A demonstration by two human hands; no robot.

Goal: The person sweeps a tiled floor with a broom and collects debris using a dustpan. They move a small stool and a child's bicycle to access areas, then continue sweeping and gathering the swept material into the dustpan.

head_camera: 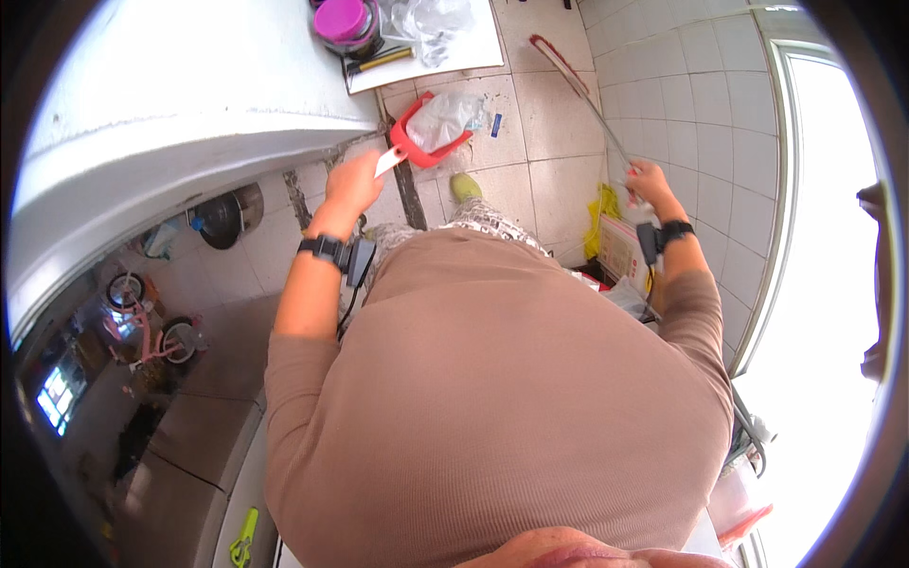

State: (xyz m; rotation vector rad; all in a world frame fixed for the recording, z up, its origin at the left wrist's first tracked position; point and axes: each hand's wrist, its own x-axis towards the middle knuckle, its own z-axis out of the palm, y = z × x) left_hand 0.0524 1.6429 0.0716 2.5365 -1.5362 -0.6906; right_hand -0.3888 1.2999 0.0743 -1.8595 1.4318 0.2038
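Note:
My left hand [353,186] is closed around the white handle of a red dustpan [426,157], which is low over or on the tiled floor. A crumpled clear plastic bag [442,121] lies in the pan. Small debris and a small blue item [496,126] are on the tiles just right of it. On the right, my right hand [648,186] grips the upper end of a long thin broom handle. The red-edged broom head [561,64] is farther forward, near the tiled wall and away from the dustpan.
A white table [426,71] at the top holds a pink-lidded container [341,19] and plastic bags. A cardboard box [619,248] and a yellow bag [600,216] are below my right hand. At left are a dark pan [219,220] and a pink child's bicycle [148,330].

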